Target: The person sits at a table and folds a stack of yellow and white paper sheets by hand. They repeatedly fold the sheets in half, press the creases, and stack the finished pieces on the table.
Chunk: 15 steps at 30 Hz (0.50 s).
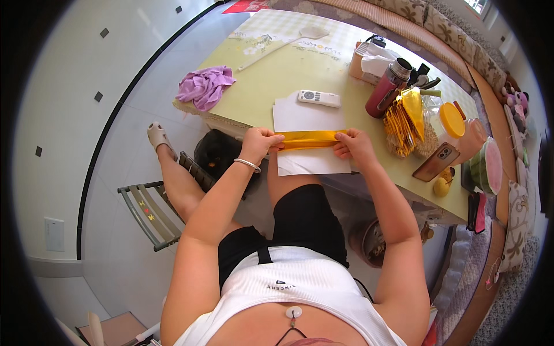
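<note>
A strip of shiny gold paper (309,139) is stretched level between my two hands at the table's near edge. My left hand (261,145) pinches its left end, and my right hand (354,148) pinches the right end between thumb and fingers. Beneath the strip lies white paper (297,118), part of it reaching past the table edge toward my lap. A white remote control (319,98) rests on the paper's far part. To the right, a fanned stack of folded gold paper (402,124) leans beside a maroon thermos (388,89).
A crumpled purple cloth (206,86) lies at the table's left corner, with a white fly swatter (283,49) farther back. Near the right edge are a yellow-lidded jar (451,120), a phone (437,161), a yellow fruit (442,186) and a cut watermelon (490,167). A folding chair (151,213) stands left.
</note>
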Tool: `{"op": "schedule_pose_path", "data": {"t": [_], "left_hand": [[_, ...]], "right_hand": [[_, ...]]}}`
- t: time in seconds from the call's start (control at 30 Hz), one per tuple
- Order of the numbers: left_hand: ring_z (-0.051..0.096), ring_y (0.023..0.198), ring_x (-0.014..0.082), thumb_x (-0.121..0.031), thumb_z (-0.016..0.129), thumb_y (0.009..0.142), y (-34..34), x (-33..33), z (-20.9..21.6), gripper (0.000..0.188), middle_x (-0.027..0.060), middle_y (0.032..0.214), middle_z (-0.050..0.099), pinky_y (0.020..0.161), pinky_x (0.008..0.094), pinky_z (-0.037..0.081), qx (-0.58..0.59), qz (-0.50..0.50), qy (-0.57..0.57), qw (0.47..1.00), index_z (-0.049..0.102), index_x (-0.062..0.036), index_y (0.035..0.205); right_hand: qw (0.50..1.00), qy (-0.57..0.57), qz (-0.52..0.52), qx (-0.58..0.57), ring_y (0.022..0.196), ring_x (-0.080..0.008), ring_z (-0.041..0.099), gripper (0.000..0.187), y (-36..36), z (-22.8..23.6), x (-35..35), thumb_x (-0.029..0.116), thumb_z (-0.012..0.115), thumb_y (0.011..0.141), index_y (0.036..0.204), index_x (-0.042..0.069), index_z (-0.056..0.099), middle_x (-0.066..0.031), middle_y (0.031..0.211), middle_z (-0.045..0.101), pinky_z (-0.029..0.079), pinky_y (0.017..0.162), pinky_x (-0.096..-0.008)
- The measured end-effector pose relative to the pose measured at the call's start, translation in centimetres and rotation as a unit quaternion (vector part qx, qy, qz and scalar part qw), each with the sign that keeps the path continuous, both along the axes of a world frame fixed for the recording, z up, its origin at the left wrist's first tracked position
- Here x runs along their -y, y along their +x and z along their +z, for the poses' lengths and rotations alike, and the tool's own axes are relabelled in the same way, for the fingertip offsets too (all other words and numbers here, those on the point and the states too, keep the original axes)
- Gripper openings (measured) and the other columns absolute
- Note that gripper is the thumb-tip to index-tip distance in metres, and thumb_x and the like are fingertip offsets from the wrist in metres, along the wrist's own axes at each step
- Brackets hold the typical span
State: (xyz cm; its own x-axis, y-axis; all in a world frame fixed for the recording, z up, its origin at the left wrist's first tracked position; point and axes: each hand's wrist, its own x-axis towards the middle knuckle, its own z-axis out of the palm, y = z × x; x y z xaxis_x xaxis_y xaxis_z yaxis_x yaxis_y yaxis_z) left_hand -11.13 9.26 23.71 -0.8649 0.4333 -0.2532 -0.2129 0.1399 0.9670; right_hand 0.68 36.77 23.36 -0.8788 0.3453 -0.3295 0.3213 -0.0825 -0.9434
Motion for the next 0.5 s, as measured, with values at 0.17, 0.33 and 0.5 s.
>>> {"op": "schedule_pose_path", "data": {"t": [0.17,0.33,0.5], "left_hand": [[0.063,0.058,0.0118,-0.017,0.082,0.080,-0.1,0.2,-0.5,0.023,0.0083,0.068,0.069,0.056,0.0255,0.051,-0.121,-0.028,-0.141,0.982,0.071,0.0023,0.075],[0.059,0.054,0.0134,-0.021,0.084,0.073,0.5,-0.2,-0.7,0.027,0.0075,0.063,0.067,0.055,0.0307,0.047,-0.231,-0.031,-0.229,0.945,0.072,0.0021,0.071],[0.060,0.053,0.0194,-0.022,0.084,0.071,1.0,-0.3,0.0,0.027,0.0113,0.061,0.066,0.055,0.0333,0.048,-0.260,-0.051,-0.266,0.927,0.070,0.0012,0.066]], "right_hand": [[0.995,0.099,0.012,0.012,0.051,-0.0154,0.065,0.020,0.5,0.1,0.1,0.017,0.069,0.094,0.089,-0.002,0.066,-0.0095,0.067,0.067,0.050,0.044,-0.0262],[0.983,0.182,0.010,0.012,0.046,-0.0141,0.061,0.018,0.4,0.5,0.4,0.014,0.071,0.091,0.084,-0.002,0.066,-0.0092,0.061,0.065,0.047,0.042,-0.0275],[0.971,0.237,0.021,0.010,0.043,-0.0143,0.059,0.019,0.1,0.2,0.4,0.015,0.071,0.090,0.082,-0.002,0.066,-0.0090,0.058,0.063,0.046,0.042,-0.0293]]}}
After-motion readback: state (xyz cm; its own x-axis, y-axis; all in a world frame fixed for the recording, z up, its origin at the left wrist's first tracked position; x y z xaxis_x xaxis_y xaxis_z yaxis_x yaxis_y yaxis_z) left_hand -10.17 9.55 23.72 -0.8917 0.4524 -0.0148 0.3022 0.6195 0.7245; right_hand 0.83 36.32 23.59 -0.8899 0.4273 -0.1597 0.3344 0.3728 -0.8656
